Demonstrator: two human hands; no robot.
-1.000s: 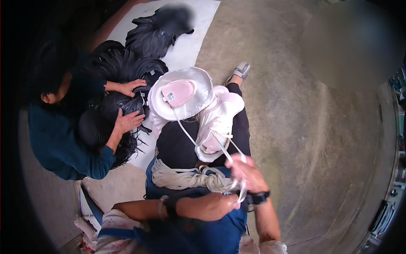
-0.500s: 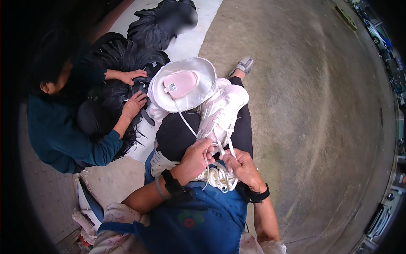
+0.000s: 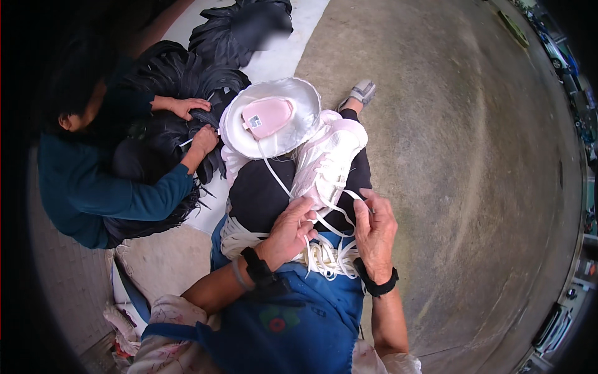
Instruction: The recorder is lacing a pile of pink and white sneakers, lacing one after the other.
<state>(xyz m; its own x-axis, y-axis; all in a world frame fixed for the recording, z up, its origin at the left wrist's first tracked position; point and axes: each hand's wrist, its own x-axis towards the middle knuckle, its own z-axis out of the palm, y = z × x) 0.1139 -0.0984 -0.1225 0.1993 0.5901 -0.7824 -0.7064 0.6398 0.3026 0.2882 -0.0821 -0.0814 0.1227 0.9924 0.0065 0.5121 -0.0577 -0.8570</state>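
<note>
A pale pink and white shoe upper (image 3: 330, 156) lies along my thigh, with a white shoelace (image 3: 336, 227) running through its eyelets. My left hand (image 3: 290, 230) is at the near end of the upper, fingers closed on part of the lace. Off to the right, my right hand (image 3: 375, 230) pinches the same lace between thumb and forefinger and draws out a loop. Between the wrists, a bundle of white laces (image 3: 327, 258) rests on my blue apron (image 3: 286, 318).
Beyond my lap, a round tray with a silvery lining (image 3: 305, 106) holds a pink shoe-shaped piece (image 3: 269, 117) with a pale label. To the left, another person in a dark green sleeve (image 3: 124, 199) handles black strips (image 3: 215, 93). Concrete floor (image 3: 461, 187) spreads to the right.
My right hand has moved right and slightly up, pulling lace away from the upper, while my left stays near the shoe. The other person's nearer hand has closed and lifted a little.
</note>
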